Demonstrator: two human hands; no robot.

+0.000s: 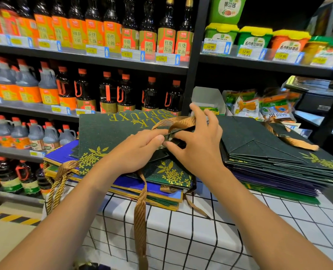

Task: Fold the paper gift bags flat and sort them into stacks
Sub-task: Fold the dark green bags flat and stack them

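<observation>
Head view shows both hands meeting over a dark green bag (111, 133) that lies on top of the left stack (152, 193). The left hand (136, 151) rests on the bag with its fingers curled, thumb and forefinger pinching a dark folded flap (173, 137) of the bag at its middle. The right hand (198, 141) grips the same flap from the other side, thumb tip almost touching the left thumb, while its upper fingers are raised and spread, hooked round the gold ribbon handle (177, 121) that arches just above the flap. The bag bears gold lettering reading upside down from this view and gold flower prints near its front edge. A second ribbon (140, 215) hangs from beneath it down over the table's front.

The left stack holds blue and green flat bags with gold edging; a twisted gold cord (58, 180) droops off its left side. Just to the right, close but apart, stands the right stack (278, 164) of flattened dark green and purple bags, with a ribbon lying across its top. Both stacks sit on a table (200, 234) covered in a white cloth with a black grid. Behind are shop shelves (107, 61) of dark sauce bottles with orange labels, and to the right green tubs and snack packets.
</observation>
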